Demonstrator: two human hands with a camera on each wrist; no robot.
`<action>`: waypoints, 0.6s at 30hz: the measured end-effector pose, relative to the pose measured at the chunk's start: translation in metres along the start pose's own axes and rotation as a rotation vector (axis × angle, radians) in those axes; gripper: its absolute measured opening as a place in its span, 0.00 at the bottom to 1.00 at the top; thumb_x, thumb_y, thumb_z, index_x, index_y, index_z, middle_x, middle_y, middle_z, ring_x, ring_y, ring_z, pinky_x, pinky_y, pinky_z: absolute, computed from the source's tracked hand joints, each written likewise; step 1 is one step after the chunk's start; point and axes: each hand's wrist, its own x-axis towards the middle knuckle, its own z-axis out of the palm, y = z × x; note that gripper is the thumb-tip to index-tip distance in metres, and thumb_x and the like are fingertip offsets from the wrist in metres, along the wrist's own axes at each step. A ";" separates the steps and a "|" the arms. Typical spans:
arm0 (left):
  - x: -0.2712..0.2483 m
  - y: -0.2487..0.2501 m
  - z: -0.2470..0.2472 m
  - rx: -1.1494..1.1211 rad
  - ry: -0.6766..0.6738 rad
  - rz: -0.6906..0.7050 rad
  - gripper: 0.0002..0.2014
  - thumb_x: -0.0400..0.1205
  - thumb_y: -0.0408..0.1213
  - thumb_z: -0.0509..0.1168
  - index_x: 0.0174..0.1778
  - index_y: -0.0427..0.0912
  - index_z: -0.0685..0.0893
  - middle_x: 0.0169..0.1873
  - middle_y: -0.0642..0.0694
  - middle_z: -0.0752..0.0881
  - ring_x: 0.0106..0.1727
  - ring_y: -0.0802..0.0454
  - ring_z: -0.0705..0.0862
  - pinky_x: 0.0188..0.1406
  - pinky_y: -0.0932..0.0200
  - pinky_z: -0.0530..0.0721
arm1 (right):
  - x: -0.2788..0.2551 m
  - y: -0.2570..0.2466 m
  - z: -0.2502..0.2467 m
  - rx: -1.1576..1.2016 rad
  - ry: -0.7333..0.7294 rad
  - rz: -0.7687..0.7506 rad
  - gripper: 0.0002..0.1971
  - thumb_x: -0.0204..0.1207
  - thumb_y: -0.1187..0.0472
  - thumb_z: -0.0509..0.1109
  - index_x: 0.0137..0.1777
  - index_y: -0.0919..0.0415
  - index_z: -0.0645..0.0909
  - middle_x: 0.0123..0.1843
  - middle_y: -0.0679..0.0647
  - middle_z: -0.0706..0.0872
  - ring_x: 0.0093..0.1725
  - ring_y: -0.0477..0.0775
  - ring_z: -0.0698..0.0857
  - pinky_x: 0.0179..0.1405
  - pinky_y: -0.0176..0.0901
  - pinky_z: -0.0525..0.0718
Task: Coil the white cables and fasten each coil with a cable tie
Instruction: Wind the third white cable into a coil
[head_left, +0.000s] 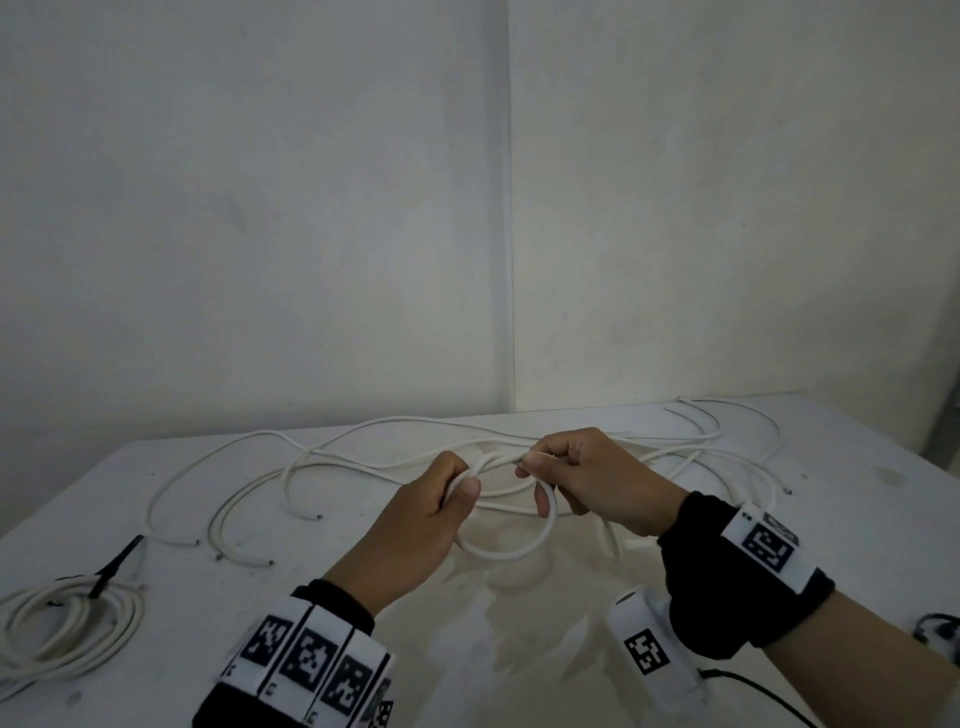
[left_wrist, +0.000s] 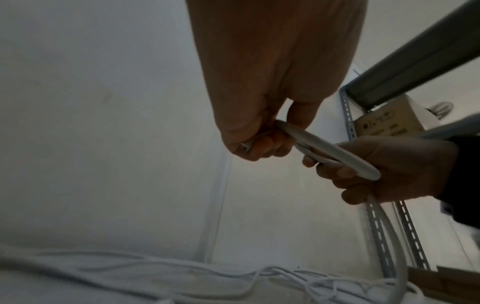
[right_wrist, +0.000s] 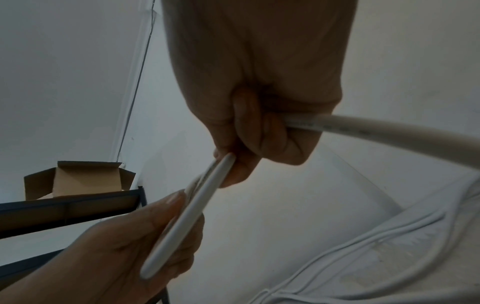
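Your left hand (head_left: 415, 525) is curled round one side of a small loop of white cable (head_left: 506, 552), thumb pressed on top. Your right hand (head_left: 597, 480) pinches the same cable at the top of the loop between thumb and forefinger, the other fingers curled round the strand below. The loop hangs between both hands, above the middle of the table (head_left: 311, 613), nearer its front edge.

The left wrist view shows the cable end pinched in the left fingers (left_wrist: 262, 144). In the right wrist view the strand runs out past the right fingers (right_wrist: 280, 142).

The loose cables (head_left: 363, 441) lie spread along the far edge, from left of centre to the far right corner.

A finished coil (head_left: 67, 634) lies at the left edge near the front, a black cable tie (head_left: 111, 566) round it.
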 end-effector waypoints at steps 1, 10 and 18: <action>0.002 0.001 -0.002 0.060 -0.017 0.003 0.12 0.86 0.45 0.52 0.36 0.48 0.68 0.26 0.53 0.70 0.25 0.59 0.67 0.28 0.64 0.64 | 0.001 0.000 -0.001 -0.011 0.011 -0.003 0.12 0.82 0.61 0.62 0.42 0.63 0.84 0.23 0.47 0.84 0.17 0.43 0.66 0.18 0.31 0.66; 0.004 0.005 -0.007 0.155 -0.087 -0.002 0.17 0.86 0.47 0.51 0.31 0.46 0.66 0.27 0.51 0.71 0.29 0.54 0.68 0.32 0.60 0.66 | 0.000 0.003 0.000 -0.043 0.051 -0.057 0.11 0.81 0.62 0.63 0.44 0.66 0.85 0.25 0.52 0.83 0.16 0.39 0.69 0.19 0.23 0.65; 0.007 0.008 -0.008 -0.224 0.285 -0.080 0.18 0.86 0.40 0.51 0.29 0.43 0.69 0.26 0.50 0.71 0.22 0.65 0.69 0.26 0.72 0.67 | 0.003 0.009 -0.006 -0.123 0.109 -0.082 0.16 0.81 0.56 0.64 0.45 0.72 0.81 0.26 0.48 0.78 0.20 0.40 0.67 0.23 0.28 0.66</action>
